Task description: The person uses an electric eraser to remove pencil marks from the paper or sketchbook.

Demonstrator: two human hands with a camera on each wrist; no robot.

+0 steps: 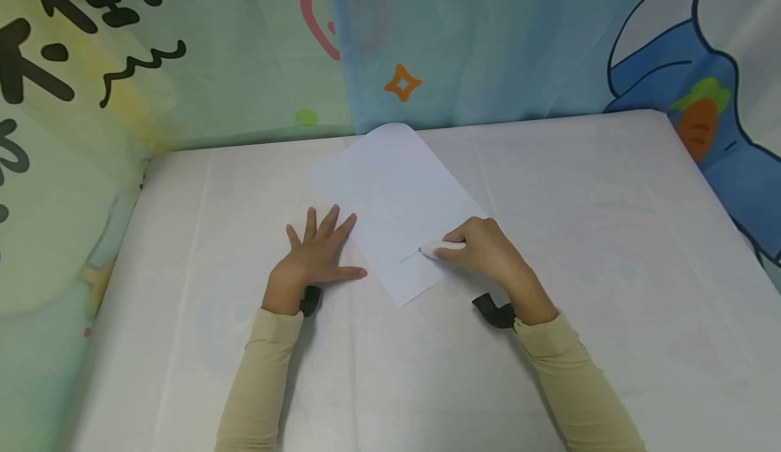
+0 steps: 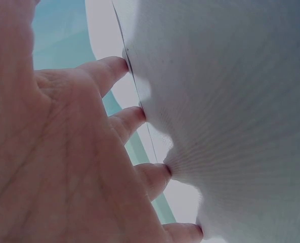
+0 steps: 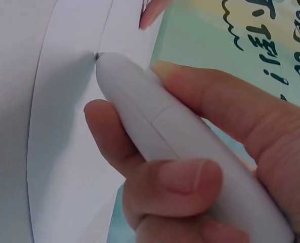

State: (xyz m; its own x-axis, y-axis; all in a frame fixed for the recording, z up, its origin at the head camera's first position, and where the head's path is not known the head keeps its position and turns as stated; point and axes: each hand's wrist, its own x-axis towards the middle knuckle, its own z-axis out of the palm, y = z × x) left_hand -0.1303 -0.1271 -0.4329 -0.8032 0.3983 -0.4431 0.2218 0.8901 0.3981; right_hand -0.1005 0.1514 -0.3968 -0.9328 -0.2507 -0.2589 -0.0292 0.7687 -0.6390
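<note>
A white sheet of paper point(image 1: 390, 188) lies turned at an angle on the table. My right hand point(image 1: 491, 252) grips a thick white pen-shaped tool point(image 1: 434, 249) between thumb and fingers. In the right wrist view the tool point(image 3: 190, 147) has a smooth rounded body and a small dark tip that meets the paper. A short thin line point(image 1: 407, 258) runs from the tip toward the lower left. My left hand point(image 1: 310, 259) rests palm down with fingers spread, beside the paper's left edge; its index fingertip and thumb tip are close to that edge. The left wrist view shows fingertips point(image 2: 155, 174) pressed against a pale surface.
A white cloth point(image 1: 610, 235) covers the table. Printed curtains point(image 1: 488, 45) hang behind it and at both sides. Black strap pieces point(image 1: 495, 311) show at both wrists, below beige sleeves point(image 1: 573, 384).
</note>
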